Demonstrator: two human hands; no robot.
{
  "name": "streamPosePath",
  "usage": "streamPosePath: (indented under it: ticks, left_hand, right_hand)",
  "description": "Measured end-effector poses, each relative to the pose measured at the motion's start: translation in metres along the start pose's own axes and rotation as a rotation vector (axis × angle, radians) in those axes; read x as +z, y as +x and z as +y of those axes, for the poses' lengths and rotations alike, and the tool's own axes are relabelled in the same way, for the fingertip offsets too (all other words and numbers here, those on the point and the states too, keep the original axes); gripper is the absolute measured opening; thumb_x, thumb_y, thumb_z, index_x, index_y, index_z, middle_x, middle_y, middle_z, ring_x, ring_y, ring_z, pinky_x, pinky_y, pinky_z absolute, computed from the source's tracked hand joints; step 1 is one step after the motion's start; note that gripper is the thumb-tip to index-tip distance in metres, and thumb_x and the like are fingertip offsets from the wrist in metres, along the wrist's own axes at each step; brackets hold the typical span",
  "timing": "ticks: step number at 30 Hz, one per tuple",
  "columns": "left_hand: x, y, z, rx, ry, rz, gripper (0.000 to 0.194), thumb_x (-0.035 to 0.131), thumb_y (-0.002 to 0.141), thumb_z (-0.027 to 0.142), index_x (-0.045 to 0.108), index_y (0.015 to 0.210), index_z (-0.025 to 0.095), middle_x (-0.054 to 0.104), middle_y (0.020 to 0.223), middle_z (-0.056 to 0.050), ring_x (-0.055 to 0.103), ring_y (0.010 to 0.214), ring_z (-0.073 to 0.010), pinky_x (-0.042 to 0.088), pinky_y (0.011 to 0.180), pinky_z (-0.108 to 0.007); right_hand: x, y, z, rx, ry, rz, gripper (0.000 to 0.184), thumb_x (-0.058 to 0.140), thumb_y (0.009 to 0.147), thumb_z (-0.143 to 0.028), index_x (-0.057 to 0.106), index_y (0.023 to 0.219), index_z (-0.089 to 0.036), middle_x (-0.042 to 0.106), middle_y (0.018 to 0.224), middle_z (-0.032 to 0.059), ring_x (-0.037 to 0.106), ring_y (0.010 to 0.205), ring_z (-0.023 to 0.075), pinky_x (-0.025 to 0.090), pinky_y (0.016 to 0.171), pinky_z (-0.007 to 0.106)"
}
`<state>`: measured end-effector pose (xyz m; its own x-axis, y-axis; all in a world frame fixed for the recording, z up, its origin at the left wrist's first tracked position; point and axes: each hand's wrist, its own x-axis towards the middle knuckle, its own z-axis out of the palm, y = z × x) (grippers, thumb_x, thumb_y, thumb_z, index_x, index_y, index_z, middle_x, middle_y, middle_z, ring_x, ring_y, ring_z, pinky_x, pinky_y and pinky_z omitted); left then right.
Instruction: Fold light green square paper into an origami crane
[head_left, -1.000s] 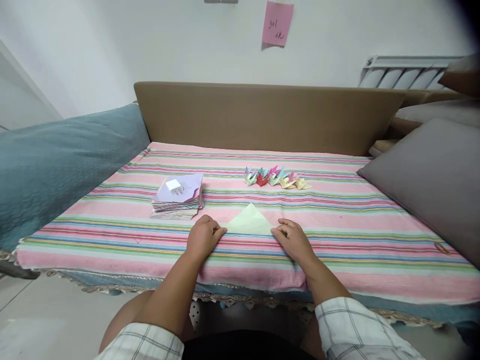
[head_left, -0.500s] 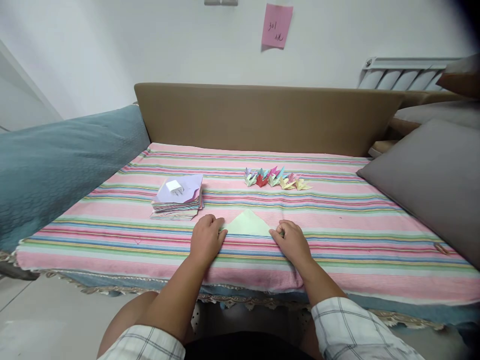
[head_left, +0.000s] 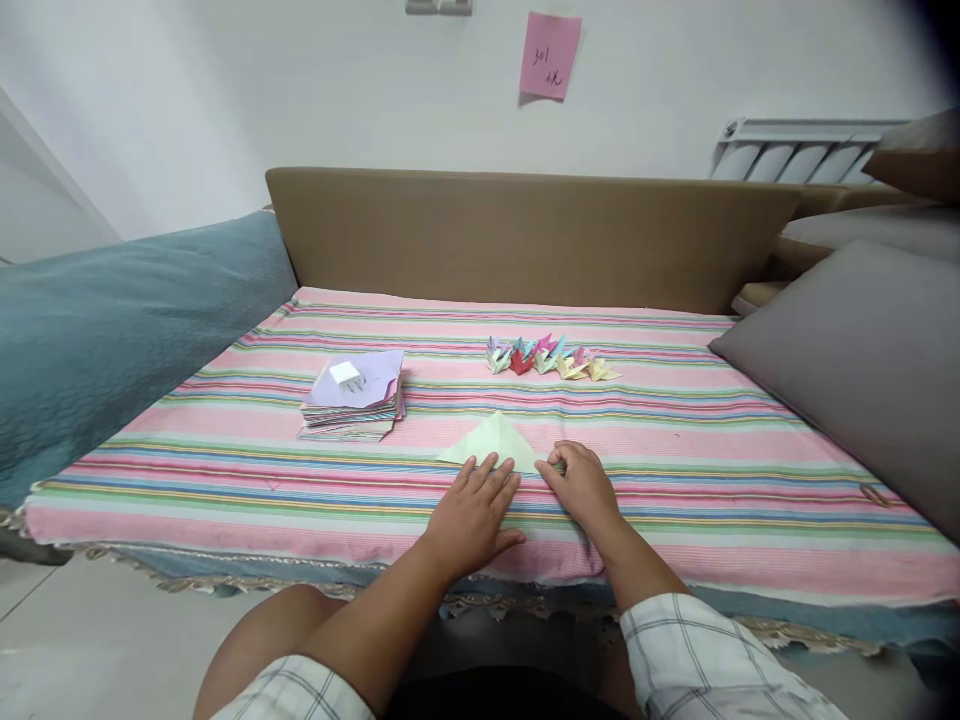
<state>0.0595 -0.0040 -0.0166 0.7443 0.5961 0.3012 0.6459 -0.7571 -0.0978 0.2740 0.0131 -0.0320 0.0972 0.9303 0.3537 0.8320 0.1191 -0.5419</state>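
Head view: both hands press pale-green paper.

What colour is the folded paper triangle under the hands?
Pale green: the paper triangle shows best in the head view.

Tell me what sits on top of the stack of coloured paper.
A small white plug adapter rests on the lilac top sheet of the paper stack. The part of that sheet under the adapter is hidden, and the lower sheets show only as coloured edges.
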Motion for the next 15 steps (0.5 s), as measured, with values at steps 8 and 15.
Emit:
streamPosePath:
  ticks: [8, 15]
  left_hand:
    - [0.0, 0.0, 0.0, -0.051, -0.055, -0.067, 0.07, 0.04, 0.082, 0.064, 0.038, 0.136, 0.02, 0.039, 0.143, -0.007, 0.029, 0.133, -0.0294, 0.024, 0.109, -0.048]
    - [-0.003, 0.0, 0.001, -0.072, -0.116, -0.057, 0.062, 0.046, 0.085, 0.046, 0.031, 0.14, 0.023, 0.044, 0.139, -0.005, 0.03, 0.133, -0.0276, 0.022, 0.11, -0.046]
  right_hand:
    - [-0.005, -0.019, -0.039, -0.397, 0.038, 0.05, 0.027, 0.043, 0.089, -0.028, 0.057, 0.109, -0.017, 0.061, 0.116, 0.0105, 0.052, 0.112, 0.0221, 0.036, 0.101, 0.043]
    - [0.014, -0.044, -0.055, -0.535, -0.032, -0.183, 0.053, 0.035, 0.093, -0.029, 0.025, 0.142, -0.013, 0.036, 0.144, 0.0115, 0.029, 0.135, 0.0231, 0.028, 0.108, 0.048]
